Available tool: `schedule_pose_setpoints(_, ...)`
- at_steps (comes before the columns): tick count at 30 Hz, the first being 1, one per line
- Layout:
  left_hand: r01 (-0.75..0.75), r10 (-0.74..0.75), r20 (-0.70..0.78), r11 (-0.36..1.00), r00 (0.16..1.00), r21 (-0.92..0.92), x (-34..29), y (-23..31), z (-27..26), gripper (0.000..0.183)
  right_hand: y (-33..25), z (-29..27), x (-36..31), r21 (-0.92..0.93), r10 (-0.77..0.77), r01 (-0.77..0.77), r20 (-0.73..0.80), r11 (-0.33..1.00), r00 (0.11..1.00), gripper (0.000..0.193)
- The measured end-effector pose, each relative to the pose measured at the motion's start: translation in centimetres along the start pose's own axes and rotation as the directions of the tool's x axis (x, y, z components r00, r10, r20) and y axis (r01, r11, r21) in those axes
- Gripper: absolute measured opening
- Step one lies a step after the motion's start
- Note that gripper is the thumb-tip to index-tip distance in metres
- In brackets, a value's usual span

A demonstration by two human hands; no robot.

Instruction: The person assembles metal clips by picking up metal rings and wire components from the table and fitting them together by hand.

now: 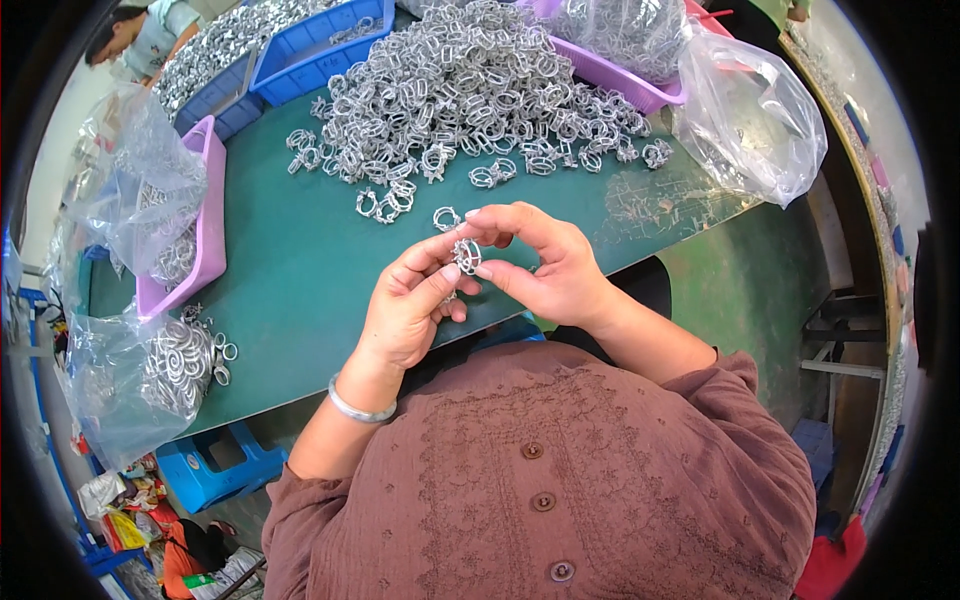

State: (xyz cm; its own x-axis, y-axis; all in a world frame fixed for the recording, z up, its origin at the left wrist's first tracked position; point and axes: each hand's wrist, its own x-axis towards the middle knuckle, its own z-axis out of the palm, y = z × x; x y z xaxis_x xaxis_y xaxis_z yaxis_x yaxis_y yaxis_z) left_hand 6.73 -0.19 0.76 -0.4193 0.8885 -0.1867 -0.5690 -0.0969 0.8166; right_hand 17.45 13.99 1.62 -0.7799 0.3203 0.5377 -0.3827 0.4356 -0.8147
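Note:
Between my two hands, above the near edge of the green table, is a small silver openwork metal ring. My left hand pinches it between thumb and forefinger, its other fingers curled beneath. Part of another silver piece shows by those lower fingers, too small to make out. My right hand comes from the other side, thumb tip against the ring and forefinger arched over it. Just beyond the fingertips a loose silver ring lies on the table. Farther off, a large heap of similar silver rings covers the tabletop.
A pink basket with bagged metal parts stands left, a plastic bag of silver pieces nearer. Behind are blue trays, a purple basket and a clear bag. A blue stool stands below; another person is far left.

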Motion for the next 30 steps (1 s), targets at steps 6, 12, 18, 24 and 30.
schedule_pose_setpoints(6,0.109,-0.097,0.063,0.966,0.993,-0.236,0.1,0.0,-0.3,0.030,0.2,0.3,0.2,-0.035,-0.026,0.027,0.032,0.999,0.999,0.038)
schedule_pose_setpoints(12,0.180,-0.152,0.099,0.892,0.983,-0.415,0.2,-0.2,-1.6,0.039,2.0,-0.9,2.1,-0.319,-0.004,0.016,0.039,0.948,0.999,0.026)
schedule_pose_setpoints(18,0.096,-0.083,0.049,0.899,0.995,-0.428,-0.1,0.0,-2.1,0.031,3.0,0.7,2.8,-0.635,0.220,-0.057,0.180,0.770,0.959,0.027)
schedule_pose_setpoints(24,0.060,-0.054,0.024,0.888,0.998,-0.456,-0.4,0.4,-2.4,0.030,3.0,1.2,3.1,-0.682,0.283,-0.078,0.195,0.727,0.939,0.038)
schedule_pose_setpoints(30,0.067,-0.066,0.015,0.902,0.998,-0.426,-0.4,0.7,-3.0,0.033,3.9,0.1,3.6,-0.592,0.284,-0.038,0.328,0.805,0.901,0.032)
